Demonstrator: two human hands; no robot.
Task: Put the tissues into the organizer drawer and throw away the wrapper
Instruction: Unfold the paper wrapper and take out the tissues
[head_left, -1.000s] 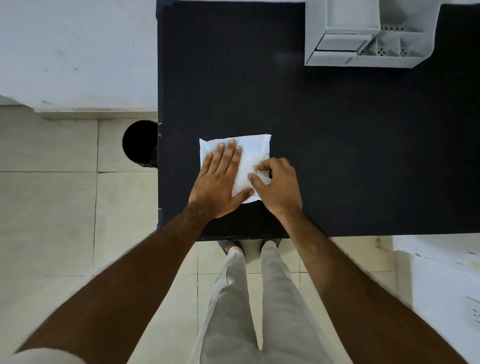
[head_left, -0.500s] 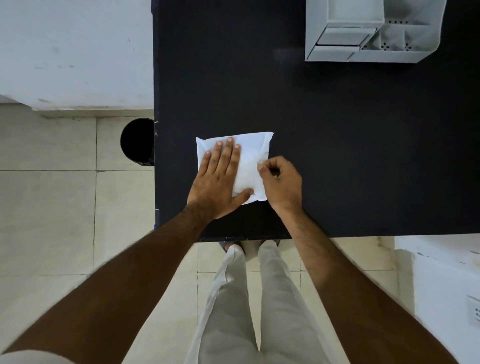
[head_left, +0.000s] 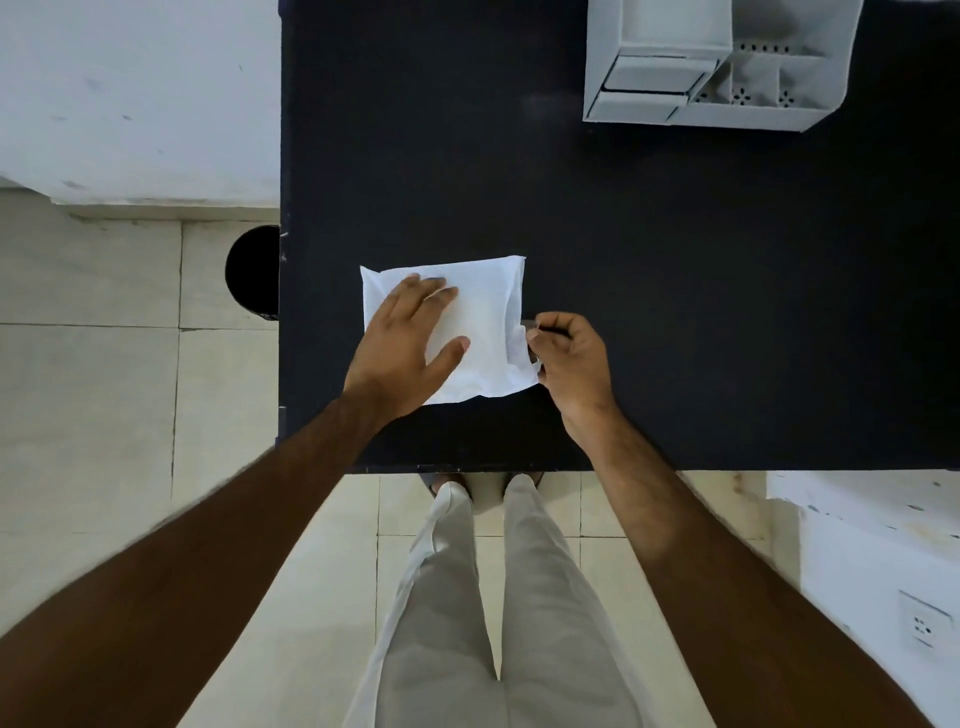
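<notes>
While the left hand (head_left: 410, 340) is pressing flat, fingers spread, on the tissue pack (head_left: 467, 332), the right hand (head_left: 569, 358) is pinching the wrapper's torn right edge. Pack is lying near the front edge of the black table (head_left: 675, 286), well apart from the grey organizer (head_left: 717, 67). It looks light, soft, crinkly; best gripped at the loose side flap. Drawer front is partly cropped; the bin (head_left: 254, 270) is half hidden by the table.

Tissue pack (head_left: 467, 332) lies on the table (head_left: 675, 286) near its front edge. Left hand (head_left: 400, 348) rests on the pack; right hand (head_left: 569, 358) touches its right edge. Organizer (head_left: 711, 67) stands at the table's far right. Bin (head_left: 253, 270) sits on the floor left of the table.
</notes>
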